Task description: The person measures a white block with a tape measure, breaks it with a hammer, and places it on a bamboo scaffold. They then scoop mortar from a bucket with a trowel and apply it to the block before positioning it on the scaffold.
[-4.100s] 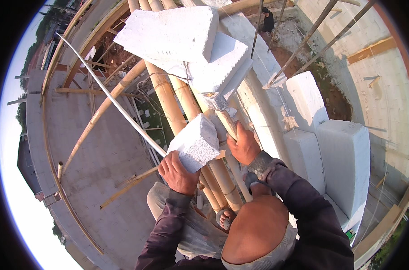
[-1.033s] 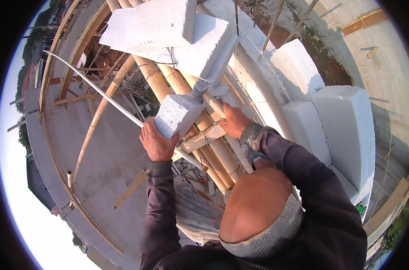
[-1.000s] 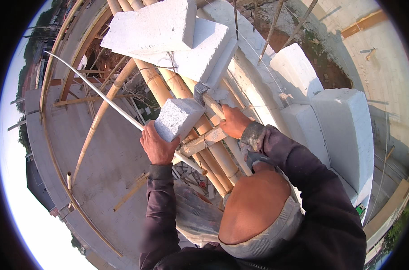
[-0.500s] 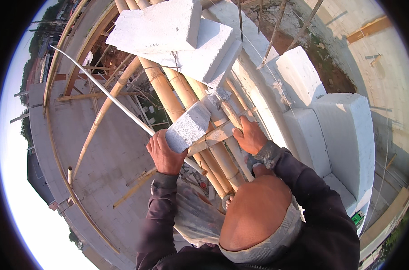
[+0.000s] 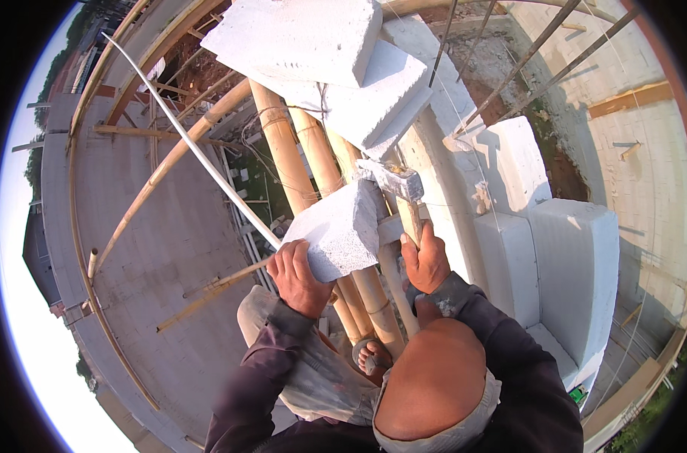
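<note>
- The left hand [image 5: 299,281] has its fingers clamped on the near left corner of the cut white block [image 5: 334,230], which is over the bamboo poles [image 5: 284,147], in front of the knees. Whether the poles bear any of its weight cannot be told; if they don't, a jolt could twist it out of that 1-handed hold.
- The right hand [image 5: 426,260] has its fingers wrapped together around the wooden handle of the hammer [image 5: 410,219]. The head is at the block's far right edge; touching or just apart, the view doesn't settle. A hard or skewed hit there could split off more than a corner, since the pale, porous stuff looks brittle.
- The fingers of the left hand lie well apart from the hammer head, so a knock seems unlikely, unless a glancing swing skids across the top face.
- Gaps show between the poles, and a sandalled foot [image 5: 370,356] is close below the block. A dropped piece could strike the toes or fall through.
- At least 2 larger blocks [image 5: 298,41] are stacked askew just beyond the hammer. A wide swing could clip the nearest corner and shift them.
- A loose wire [image 5: 322,102] hangs by that stack and might snag.
</note>
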The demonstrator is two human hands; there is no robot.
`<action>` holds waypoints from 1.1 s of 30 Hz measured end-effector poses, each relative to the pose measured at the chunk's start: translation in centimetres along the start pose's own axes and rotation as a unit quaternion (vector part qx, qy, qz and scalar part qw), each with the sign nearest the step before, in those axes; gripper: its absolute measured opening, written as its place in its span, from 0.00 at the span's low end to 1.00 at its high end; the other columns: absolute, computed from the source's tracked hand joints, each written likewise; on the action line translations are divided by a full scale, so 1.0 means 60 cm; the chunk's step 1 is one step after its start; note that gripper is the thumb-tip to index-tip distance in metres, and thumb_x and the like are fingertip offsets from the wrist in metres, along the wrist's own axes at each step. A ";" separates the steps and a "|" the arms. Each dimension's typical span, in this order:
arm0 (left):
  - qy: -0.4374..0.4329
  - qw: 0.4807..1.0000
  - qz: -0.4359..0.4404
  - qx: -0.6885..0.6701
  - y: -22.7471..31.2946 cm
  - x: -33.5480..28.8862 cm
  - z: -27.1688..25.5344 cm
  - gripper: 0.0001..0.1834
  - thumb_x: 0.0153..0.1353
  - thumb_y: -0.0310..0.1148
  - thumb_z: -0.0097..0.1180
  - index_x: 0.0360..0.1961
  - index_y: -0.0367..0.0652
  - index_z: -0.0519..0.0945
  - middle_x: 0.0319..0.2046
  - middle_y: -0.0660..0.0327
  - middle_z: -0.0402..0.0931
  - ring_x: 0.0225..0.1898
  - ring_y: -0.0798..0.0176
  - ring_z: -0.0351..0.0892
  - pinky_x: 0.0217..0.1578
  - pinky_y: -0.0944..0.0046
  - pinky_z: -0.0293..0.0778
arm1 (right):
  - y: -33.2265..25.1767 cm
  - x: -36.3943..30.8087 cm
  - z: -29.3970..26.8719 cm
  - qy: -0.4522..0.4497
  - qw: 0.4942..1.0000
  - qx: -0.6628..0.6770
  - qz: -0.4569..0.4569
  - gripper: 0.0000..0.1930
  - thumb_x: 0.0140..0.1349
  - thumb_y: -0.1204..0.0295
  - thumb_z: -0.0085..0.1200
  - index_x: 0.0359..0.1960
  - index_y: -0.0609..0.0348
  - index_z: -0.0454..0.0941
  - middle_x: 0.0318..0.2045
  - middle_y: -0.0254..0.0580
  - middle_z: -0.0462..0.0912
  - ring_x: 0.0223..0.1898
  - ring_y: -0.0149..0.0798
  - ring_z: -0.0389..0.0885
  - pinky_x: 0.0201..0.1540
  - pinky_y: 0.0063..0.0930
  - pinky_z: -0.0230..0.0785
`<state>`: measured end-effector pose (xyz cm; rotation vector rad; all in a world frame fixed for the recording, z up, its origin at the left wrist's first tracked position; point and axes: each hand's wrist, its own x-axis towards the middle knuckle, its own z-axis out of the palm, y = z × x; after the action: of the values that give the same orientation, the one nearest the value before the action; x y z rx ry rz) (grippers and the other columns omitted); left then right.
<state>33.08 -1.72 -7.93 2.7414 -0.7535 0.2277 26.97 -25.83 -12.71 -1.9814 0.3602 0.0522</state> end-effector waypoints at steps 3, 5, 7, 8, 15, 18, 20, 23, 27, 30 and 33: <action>0.008 1.000 0.007 -0.008 -0.003 0.000 0.003 0.45 0.31 0.33 0.75 0.56 0.40 0.69 0.50 0.51 0.73 0.54 0.45 0.73 0.55 0.45 0.62 | 0.018 0.009 0.015 -0.054 0.996 -0.076 0.010 0.16 0.69 0.67 0.51 0.46 0.71 0.68 0.25 0.67 0.79 0.29 0.70 0.77 0.34 0.59 0.68; 0.018 1.000 0.006 -0.003 -0.003 0.000 0.004 0.45 0.31 0.34 0.76 0.56 0.40 0.69 0.51 0.51 0.73 0.54 0.45 0.73 0.55 0.46 0.62 | 0.022 0.010 0.017 0.021 0.998 -0.051 0.012 0.17 0.69 0.67 0.52 0.47 0.71 0.68 0.25 0.67 0.79 0.29 0.70 0.78 0.34 0.59 0.68; 0.010 1.000 0.008 -0.003 -0.001 -0.002 0.001 0.46 0.31 0.35 0.77 0.56 0.40 0.69 0.51 0.51 0.73 0.54 0.46 0.73 0.55 0.46 0.61 | 0.020 0.009 0.015 0.047 0.997 0.040 0.037 0.17 0.68 0.67 0.52 0.47 0.71 0.68 0.26 0.67 0.80 0.31 0.70 0.78 0.34 0.58 0.69; 0.003 1.000 0.002 0.000 0.001 -0.002 -0.001 0.46 0.32 0.35 0.77 0.56 0.40 0.69 0.52 0.51 0.73 0.54 0.46 0.73 0.54 0.47 0.61 | 0.017 0.012 0.016 0.072 0.997 0.013 -0.004 0.18 0.66 0.69 0.54 0.50 0.71 0.67 0.26 0.70 0.79 0.31 0.71 0.79 0.34 0.59 0.69; -0.010 1.000 0.002 -0.018 -0.008 0.003 -0.008 0.44 0.32 0.34 0.75 0.55 0.39 0.69 0.50 0.52 0.74 0.53 0.46 0.74 0.53 0.47 0.63 | 0.021 0.019 0.020 -0.002 0.996 -0.082 0.015 0.17 0.65 0.69 0.54 0.49 0.70 0.68 0.28 0.66 0.81 0.32 0.71 0.80 0.35 0.58 0.71; -0.021 0.999 -0.004 -0.036 -0.005 0.001 -0.014 0.43 0.32 0.30 0.73 0.56 0.37 0.69 0.51 0.51 0.72 0.56 0.47 0.71 0.55 0.46 0.61 | 0.030 0.003 0.024 -0.033 0.995 -0.089 -0.022 0.18 0.64 0.68 0.53 0.49 0.70 0.68 0.29 0.66 0.81 0.33 0.71 0.79 0.36 0.60 0.71; -0.011 0.999 0.004 -0.048 -0.007 0.006 -0.020 0.44 0.34 0.32 0.74 0.56 0.38 0.69 0.51 0.52 0.73 0.55 0.47 0.72 0.55 0.47 0.62 | 0.038 0.009 0.022 -0.083 0.986 -0.143 -0.027 0.17 0.64 0.68 0.52 0.49 0.69 0.69 0.30 0.68 0.81 0.35 0.71 0.79 0.38 0.61 0.71; 0.010 0.995 -0.047 -0.082 -0.016 0.023 -0.038 0.43 0.35 0.34 0.76 0.56 0.38 0.69 0.49 0.52 0.73 0.54 0.47 0.72 0.54 0.47 0.63 | 0.052 0.044 0.003 -0.063 0.982 -0.179 0.000 0.15 0.63 0.70 0.52 0.49 0.65 0.71 0.32 0.69 0.81 0.37 0.71 0.80 0.40 0.59 0.72; 0.059 0.979 -0.161 -0.111 -0.026 0.029 -0.103 0.45 0.33 0.37 0.78 0.56 0.38 0.70 0.44 0.53 0.72 0.47 0.48 0.73 0.52 0.53 0.63 | 0.065 0.065 -0.027 -0.124 0.967 -0.224 -0.001 0.20 0.59 0.70 0.55 0.53 0.63 0.74 0.36 0.66 0.83 0.40 0.69 0.81 0.43 0.58 0.73; 0.088 0.960 -0.210 -0.165 -0.054 0.043 -0.164 0.47 0.32 0.40 0.78 0.56 0.34 0.70 0.44 0.51 0.72 0.46 0.49 0.74 0.51 0.52 0.68 | 0.060 0.066 -0.011 -0.110 0.947 -0.287 -0.097 0.21 0.57 0.71 0.58 0.52 0.62 0.76 0.42 0.64 0.82 0.44 0.65 0.81 0.47 0.54 0.74; 0.105 0.931 -0.225 -0.268 -0.087 0.057 -0.215 0.50 0.36 0.46 0.79 0.56 0.26 0.68 0.41 0.47 0.75 0.42 0.52 0.80 0.45 0.54 0.78 | 0.040 0.078 0.026 -0.113 0.932 -0.335 -0.082 0.20 0.56 0.69 0.60 0.51 0.59 0.79 0.47 0.60 0.80 0.50 0.60 0.80 0.50 0.49 0.73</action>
<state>37.73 5.04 3.80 2.2343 -0.0885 0.1766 30.99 -26.45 -16.42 -2.6399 0.0135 0.3317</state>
